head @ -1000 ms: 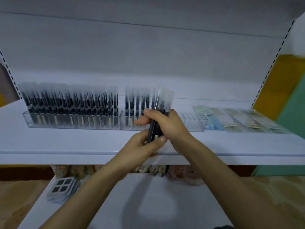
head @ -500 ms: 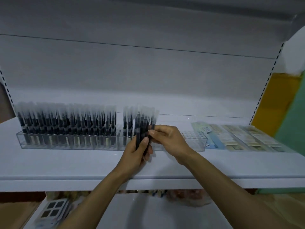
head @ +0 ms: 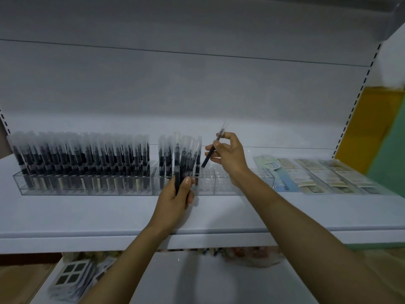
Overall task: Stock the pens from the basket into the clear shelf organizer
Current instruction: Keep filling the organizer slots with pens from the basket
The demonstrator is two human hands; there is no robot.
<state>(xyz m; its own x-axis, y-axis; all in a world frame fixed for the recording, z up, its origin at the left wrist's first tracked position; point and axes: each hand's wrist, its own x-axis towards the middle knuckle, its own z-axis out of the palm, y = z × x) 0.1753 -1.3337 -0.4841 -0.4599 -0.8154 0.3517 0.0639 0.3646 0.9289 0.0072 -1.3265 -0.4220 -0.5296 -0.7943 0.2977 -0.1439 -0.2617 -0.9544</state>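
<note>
Inside a shop, at a stationery display. White retail shelf (head: pixel 109 216) with a plain back panel (head: pixel 197 95) and a slotted upright (head: pixel 358 95) at the right edge. Along the middle of the shelf, a long clear organizer (head: pixel 87 191) packed with rows of identical dark pens (head: pixel 83 156) under clear caps. Toward the right end, flat printed packets (head: pixel 317 178) laid in overlapping rows. Below, near the left corner of a lower shelf (head: pixel 197 281), stacked sealed packs (head: pixel 70 275) showing four dark squares.
</note>
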